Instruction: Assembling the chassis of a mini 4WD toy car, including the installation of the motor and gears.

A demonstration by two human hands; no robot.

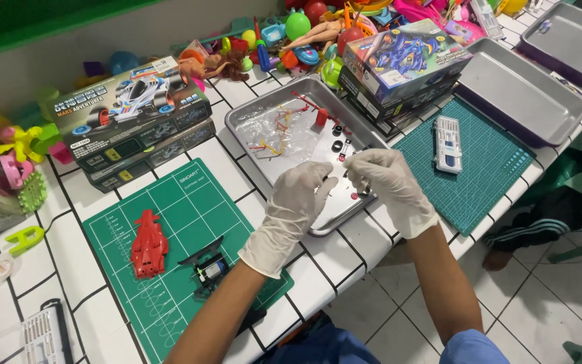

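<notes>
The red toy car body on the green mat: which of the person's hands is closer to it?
Left. The left hand is over the metal tray's near edge, to the right of the red car body. The right hand is farther right over the same tray.

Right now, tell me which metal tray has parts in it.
The metal tray under both gloved hands: it holds small black wheels, red pieces and a clear bag. The two trays at upper right look empty.
</notes>
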